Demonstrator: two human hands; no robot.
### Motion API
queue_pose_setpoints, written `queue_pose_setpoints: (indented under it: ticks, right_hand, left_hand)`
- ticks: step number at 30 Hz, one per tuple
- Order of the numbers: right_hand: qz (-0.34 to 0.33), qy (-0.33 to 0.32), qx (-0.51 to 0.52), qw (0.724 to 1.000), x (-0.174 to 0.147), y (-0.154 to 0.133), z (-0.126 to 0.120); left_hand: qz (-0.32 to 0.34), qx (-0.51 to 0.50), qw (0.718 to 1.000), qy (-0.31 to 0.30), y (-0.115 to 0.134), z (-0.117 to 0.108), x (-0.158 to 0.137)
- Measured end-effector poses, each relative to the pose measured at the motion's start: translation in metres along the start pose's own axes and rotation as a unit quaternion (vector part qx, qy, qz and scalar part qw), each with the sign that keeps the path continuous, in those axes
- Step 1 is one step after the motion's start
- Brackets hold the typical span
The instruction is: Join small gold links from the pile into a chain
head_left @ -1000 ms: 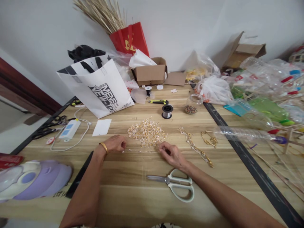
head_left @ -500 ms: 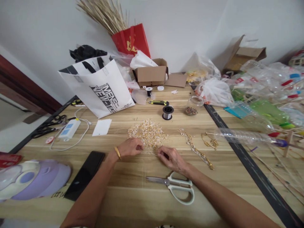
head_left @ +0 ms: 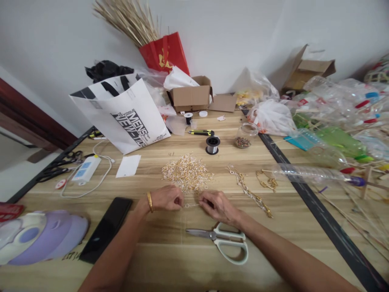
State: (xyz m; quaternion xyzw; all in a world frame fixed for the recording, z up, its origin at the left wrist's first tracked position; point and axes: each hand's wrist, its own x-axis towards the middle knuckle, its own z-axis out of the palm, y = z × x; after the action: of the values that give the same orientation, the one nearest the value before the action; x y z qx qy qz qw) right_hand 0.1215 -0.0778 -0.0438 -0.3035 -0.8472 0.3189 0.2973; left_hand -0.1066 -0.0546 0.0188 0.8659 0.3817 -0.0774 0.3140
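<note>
A short, thin silvery chain (head_left: 192, 205) with a small ring at its left end stretches between my two hands, low over the table. My left hand (head_left: 168, 197), with a gold bangle on the wrist, is closed in a pinch at the ring end. At the other end, the curled fingers of my right hand (head_left: 218, 206) pinch the chain; their tips are partly hidden. Just beyond both hands lies a heap of tiny gold and silver pieces (head_left: 187, 172). White-handled scissors (head_left: 217, 236) rest nearer me, blades pointing left.
Finished-looking gold and silver chains (head_left: 247, 188) lie to the right. Behind the heap stand a wire spool (head_left: 212, 145), a jar of beads (head_left: 242, 136) and a yellow-black cutter (head_left: 201, 132). A phone (head_left: 106, 229) lies left; plastic bottles (head_left: 331, 93) crowd the right.
Both hands have drawn slightly toward me, away from the heap. The chain between them now shows more clearly, with its ring visible. The view has shifted a little.
</note>
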Motion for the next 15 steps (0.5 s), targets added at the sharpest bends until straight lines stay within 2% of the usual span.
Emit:
queue_pose_setpoints:
  ticks: [5,8,10,15]
  right_hand:
    - [-0.004,-0.001,-0.005,1.000,0.000,-0.001,-0.001]
    - [-0.006,-0.005,-0.015,1.000,0.001,-0.001,-0.001]
    - [-0.008,-0.002,-0.018,1.000,0.001,0.000,0.000]
    - [-0.004,0.001,-0.014,1.000,0.000,0.001,0.001]
  left_hand:
    - [-0.054,-0.024,0.993,0.104,-0.004,-0.014,0.006]
    - [-0.077,-0.005,0.985,0.155,-0.007,-0.018,0.014]
    - [-0.082,0.027,0.983,0.163,-0.008,-0.017,0.020]
    - [-0.096,0.089,0.982,0.137,-0.004,-0.012,0.033]
